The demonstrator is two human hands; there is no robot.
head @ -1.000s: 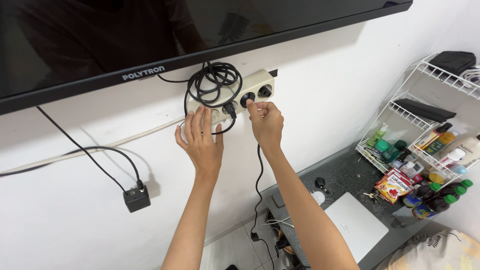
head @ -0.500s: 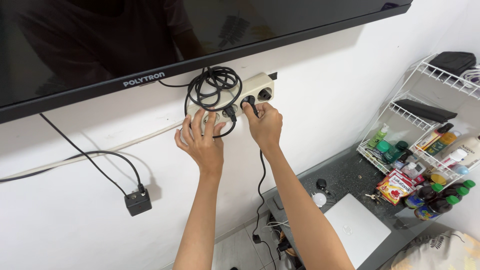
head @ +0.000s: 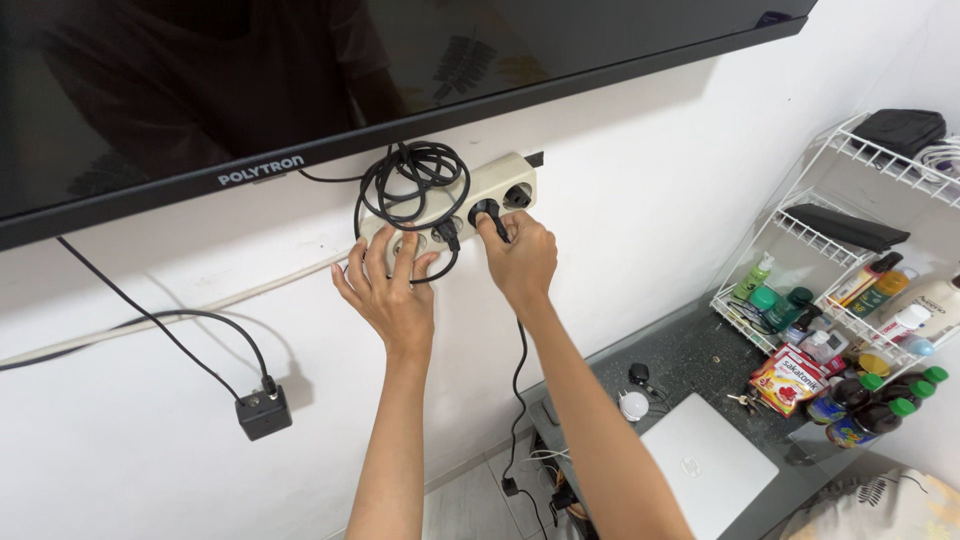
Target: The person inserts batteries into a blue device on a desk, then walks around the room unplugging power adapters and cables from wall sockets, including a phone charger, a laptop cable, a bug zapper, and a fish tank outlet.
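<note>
Step in hand, by the look of it: seating a black plug in the cream power strip mounted on the wall under the dark television. Right hand pinching the plug, fingers clamped on its body, plug at a socket just above the knuckles. Left hand flat against the strip's near end, fingers spread apart, bracing. Coiled black cable hanging just above those fingertips. Next move likely calls for a straight, firm push with the strip held steady. Laptop on the counter well below.
</note>
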